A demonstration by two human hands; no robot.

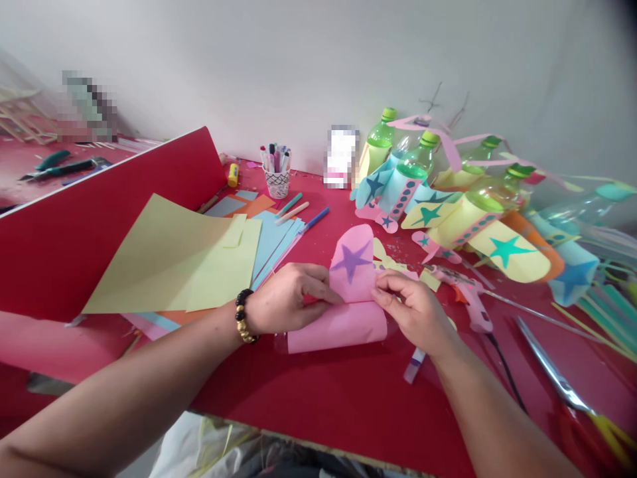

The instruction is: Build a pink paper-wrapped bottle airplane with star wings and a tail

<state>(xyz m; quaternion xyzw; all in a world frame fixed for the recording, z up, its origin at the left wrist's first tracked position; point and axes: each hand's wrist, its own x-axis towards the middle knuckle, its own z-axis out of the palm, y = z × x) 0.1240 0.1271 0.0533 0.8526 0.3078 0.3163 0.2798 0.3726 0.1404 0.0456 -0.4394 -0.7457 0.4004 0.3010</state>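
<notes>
Head view, from where I stand: the pink wing (pixel 362 251), a rounded paper piece with a purple star (pixel 353 261), stands up from a pink-wrapped cylinder (pixel 338 330) lying on its side on the red table (pixel 318 411), directly before the person; right hand (pixel 413 305) pinches the wing's lower right edge between thumb and fingertips; left hand (pixel 298 299) is curled, fingertips at the lower left edge, whether pinching or pressing I cannot tell.

Handling, my estimate: wing very light, limp across its face, somewhat stiffer along the base line; liable to crease or tear if tugged at one corner; best held by both lower corners, flat of the fingertips, star left untouched; paper dry-looking, so little slip expected.

Cylinder: clear material shows past the paper at its left end, so probably a plastic bottle; should be light, smooth, apt to roll; squeezing mid-body might dent it and wrinkle the wrap; steadier hold likely near the ends; glue gun (pixel 470 302) lies beyond the right hand.
</notes>
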